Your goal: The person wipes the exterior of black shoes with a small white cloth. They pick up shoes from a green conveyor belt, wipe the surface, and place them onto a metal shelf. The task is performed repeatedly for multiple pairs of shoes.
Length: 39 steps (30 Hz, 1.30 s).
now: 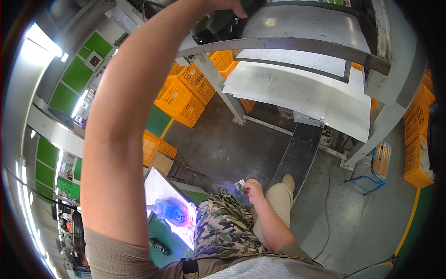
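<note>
My left arm reaches far up, and my left hand (pixel 226 5) is cut off by the upper rim of the picture. Only its thumb and part of the palm show, over a dark green and black object (pixel 222 23) beside the grey metal frame. Low in front of my lap, my right hand (pixel 253 190) is closed, its fingertips around a small whitish, partly see-through piece (pixel 240 185). To the left of my camouflage-patterned lap, a blue bottle-like thing (pixel 171 210) rests on a brightly lit white panel (pixel 158 186).
Large metal sheets (pixel 297 86) lie in the grey frame ahead. A dark sloping board (pixel 302 149) runs down from it, with my shoe at its lower end. Orange crates (pixel 181 97) stand left and right. A blue-legged stool (pixel 382 160) is at the right, near a cable (pixel 329 200).
</note>
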Tool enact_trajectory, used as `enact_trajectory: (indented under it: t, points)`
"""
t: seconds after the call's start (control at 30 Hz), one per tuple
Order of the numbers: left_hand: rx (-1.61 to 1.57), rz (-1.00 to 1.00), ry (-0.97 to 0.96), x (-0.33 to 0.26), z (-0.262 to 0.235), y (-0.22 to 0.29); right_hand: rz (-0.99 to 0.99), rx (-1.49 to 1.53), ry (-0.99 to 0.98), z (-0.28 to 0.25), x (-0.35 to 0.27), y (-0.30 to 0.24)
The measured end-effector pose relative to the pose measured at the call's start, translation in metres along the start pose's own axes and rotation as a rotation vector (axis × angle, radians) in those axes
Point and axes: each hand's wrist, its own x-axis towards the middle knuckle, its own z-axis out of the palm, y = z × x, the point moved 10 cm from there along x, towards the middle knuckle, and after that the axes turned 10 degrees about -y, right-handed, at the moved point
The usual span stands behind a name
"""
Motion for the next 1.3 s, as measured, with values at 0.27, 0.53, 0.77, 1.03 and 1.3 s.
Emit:
enact_trajectory:
  t: [0.27,0.53,0.77,1.03,1.3]
  points:
    - [-0.419,0.576,0.748,-0.109,0.057,-0.028,-0.175,-0.191,0.195,-0.043,0.005,-0.038]
    - [-0.771,-0.144,0.249,-0.442,0.406,-0.252,0.117,-0.214,0.146,-0.054,0.001,-0.010]
    - [-0.760,-1.442,-0.250,-0.845,0.720,-0.413,0.182,-0.262,0.232,-0.087,0.002,-0.020]
    - [-0.853,-1.810,0.446,-0.968,0.744,-0.519,0.205,-0.526,0.252,-0.039,-0.004,-0.050]
    - [-0.653,-1.778,0.393,-0.915,0.672,-0.634,0.218,-0.614,0.156,0.038,-0.011,-0.045]
